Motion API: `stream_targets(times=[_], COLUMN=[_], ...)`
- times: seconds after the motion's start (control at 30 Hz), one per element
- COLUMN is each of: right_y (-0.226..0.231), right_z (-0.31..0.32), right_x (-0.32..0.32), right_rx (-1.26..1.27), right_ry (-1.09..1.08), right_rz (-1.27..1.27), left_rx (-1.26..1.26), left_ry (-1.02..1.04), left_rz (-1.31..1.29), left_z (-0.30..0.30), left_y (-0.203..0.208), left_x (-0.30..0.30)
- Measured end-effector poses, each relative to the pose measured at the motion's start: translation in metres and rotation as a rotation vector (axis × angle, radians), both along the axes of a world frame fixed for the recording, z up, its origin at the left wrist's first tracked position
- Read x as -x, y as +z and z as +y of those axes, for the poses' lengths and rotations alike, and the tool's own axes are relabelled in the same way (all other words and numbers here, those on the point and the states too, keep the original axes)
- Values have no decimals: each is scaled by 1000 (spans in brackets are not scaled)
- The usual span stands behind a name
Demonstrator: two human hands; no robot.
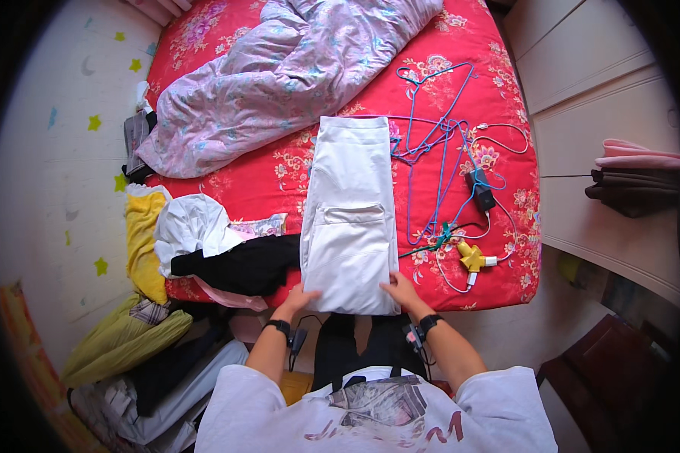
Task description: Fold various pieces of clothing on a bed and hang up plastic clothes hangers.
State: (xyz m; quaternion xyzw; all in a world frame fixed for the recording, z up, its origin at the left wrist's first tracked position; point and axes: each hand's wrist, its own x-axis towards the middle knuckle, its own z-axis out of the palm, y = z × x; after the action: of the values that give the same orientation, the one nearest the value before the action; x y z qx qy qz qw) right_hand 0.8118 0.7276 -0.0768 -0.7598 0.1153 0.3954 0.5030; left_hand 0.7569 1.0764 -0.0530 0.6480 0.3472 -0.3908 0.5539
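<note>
Folded white trousers (349, 177) lie lengthwise on the bed in front of me, with a pocket-like slit across their middle. Their near end reaches the bed's front edge. My left hand (301, 297) grips the near left corner, its fingers partly hidden by the cloth. At the near right corner, my right hand (402, 291) pinches the fabric with the thumb on top. A dark band sits on each wrist. Black clothing (238, 266) lies just left of the trousers and touches them.
The red flowered bed (517, 260) holds a rumpled lilac quilt (257, 98), tangled blue hangers (434, 143), a black adapter (479, 189) and a yellow plug piece (471, 257) with white cables. White clothing (193, 226) and a yellow cloth (145, 245) lie left; a cabinet (582, 98) stands right.
</note>
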Motion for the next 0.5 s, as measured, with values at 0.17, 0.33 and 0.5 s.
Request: stream_targets(times=[0.17,0.33,0.5], right_y=[-12,14,-1], right_z=[-19,3,-22], right_x=[55,66,87], right_rx=[-29,-20,180], right_ry=[-40,146,213], right_rz=[51,81,78], left_rx=[297,423,201], left_ry=[-49,-535,-549], left_rz=[112,47,-298], left_z=[-26,1,18], left_y=[42,40,8], left_x=[-7,-4,37])
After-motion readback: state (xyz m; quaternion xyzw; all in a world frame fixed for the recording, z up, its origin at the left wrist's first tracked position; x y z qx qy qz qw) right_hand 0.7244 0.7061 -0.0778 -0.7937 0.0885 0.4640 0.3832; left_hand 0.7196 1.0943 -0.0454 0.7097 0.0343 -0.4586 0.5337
